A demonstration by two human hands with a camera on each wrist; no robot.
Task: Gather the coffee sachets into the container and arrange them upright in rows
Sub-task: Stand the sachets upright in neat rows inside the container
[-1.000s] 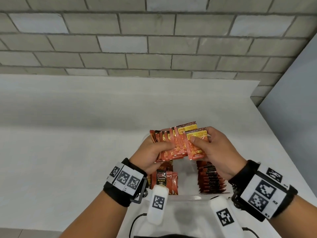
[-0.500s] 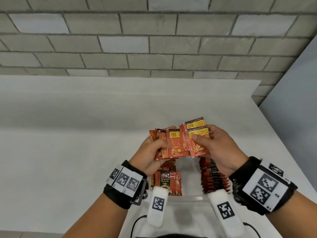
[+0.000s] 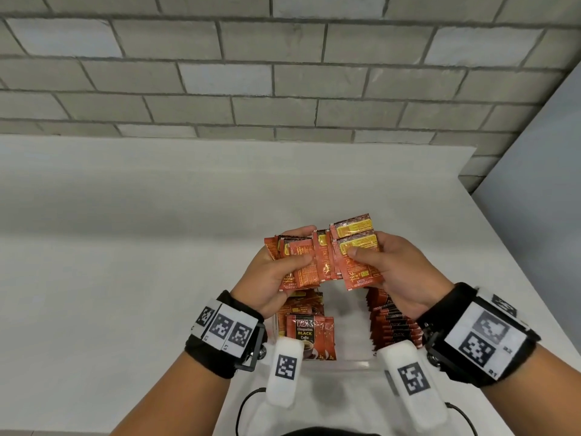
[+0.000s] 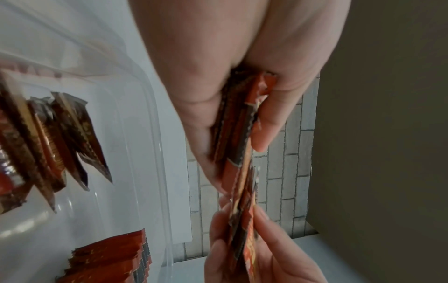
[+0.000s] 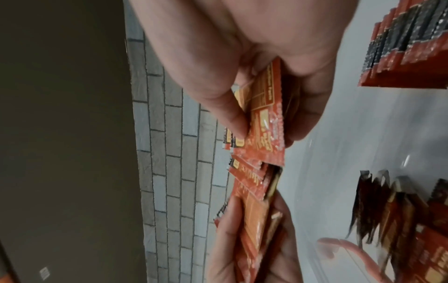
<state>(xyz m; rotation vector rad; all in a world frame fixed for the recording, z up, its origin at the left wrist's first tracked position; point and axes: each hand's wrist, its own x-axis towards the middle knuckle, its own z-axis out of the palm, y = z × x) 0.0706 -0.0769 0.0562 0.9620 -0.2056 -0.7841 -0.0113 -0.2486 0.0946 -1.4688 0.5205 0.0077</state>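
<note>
The left hand (image 3: 272, 278) grips one end of a fanned bundle of red coffee sachets (image 3: 317, 262), thumb pressed across their printed faces and fingers curled behind. The right hand (image 3: 399, 275) pinches the other end of the same bundle, thumb on the front of the nearest sachet and fingers wrapped behind it; two sachets with yellow panels stick up just above that thumb. From the left wrist the bundle (image 4: 242, 137) shows edge-on, squeezed between thumb and fingers, with the other hand (image 4: 257, 254) closed on it farther along. The right wrist view shows the bundle (image 5: 264, 122) pinched the same way, the left hand (image 5: 244, 245) clasping its far end. Directly beneath both hands sits a clear plastic container (image 3: 342, 365) on the white worktop (image 3: 125, 262). Inside it, under the left hand, a loose group of sachets (image 3: 309, 336) stands with a front label facing the person; under the right hand a tight row of sachets (image 3: 393, 325) stands on edge against the container's side. Beyond the hands, a grey brick wall (image 3: 283, 73) rises behind the worktop.
</note>
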